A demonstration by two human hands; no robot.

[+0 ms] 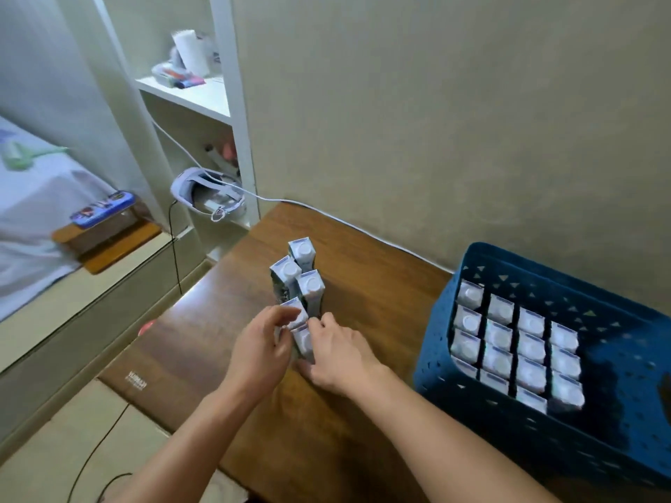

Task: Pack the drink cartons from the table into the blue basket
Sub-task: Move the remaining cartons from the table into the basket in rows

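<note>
nearest cartons (303, 339) betw both hands' fingers (287, 315) — upright, on table (363, 285)

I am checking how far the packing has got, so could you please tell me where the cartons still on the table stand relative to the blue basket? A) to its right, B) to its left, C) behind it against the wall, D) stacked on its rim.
B: the remaining cartons stand upright in a cluster on the table, left of the blue basket, with both hands on the nearest ones.
</note>
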